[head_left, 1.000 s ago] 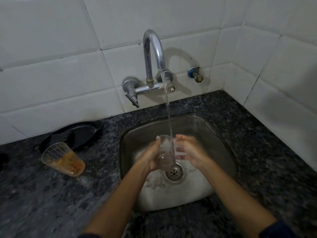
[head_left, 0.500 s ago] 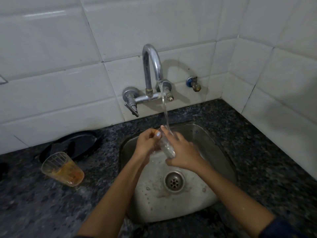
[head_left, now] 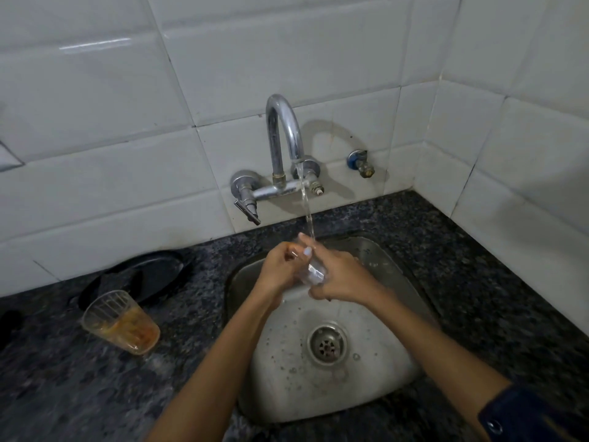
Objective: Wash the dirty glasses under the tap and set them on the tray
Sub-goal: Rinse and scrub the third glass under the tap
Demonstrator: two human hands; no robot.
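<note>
A clear glass (head_left: 310,272) is held tilted between both hands over the steel sink (head_left: 398,269), mostly hidden by fingers. My left hand (head_left: 280,266) grips its upper end and my right hand (head_left: 341,275) wraps around its lower part. Water runs from the chrome tap (head_left: 285,135) onto my hands and the glass. A second glass (head_left: 119,322), dirty with orange residue, stands on the counter to the left of the sink. Behind it lies a dark round tray (head_left: 143,275) against the wall.
Dark speckled stone counter (head_left: 478,266) surrounds the sink, with white tiled walls behind and to the right. The drain (head_left: 326,343) lies below my hands. A small blue-capped valve (head_left: 361,162) sticks out of the wall right of the tap.
The glass rose from upright low in the basin to a tilted hold higher under the stream. Both hands closed in around it. The camera view shifted upward.
</note>
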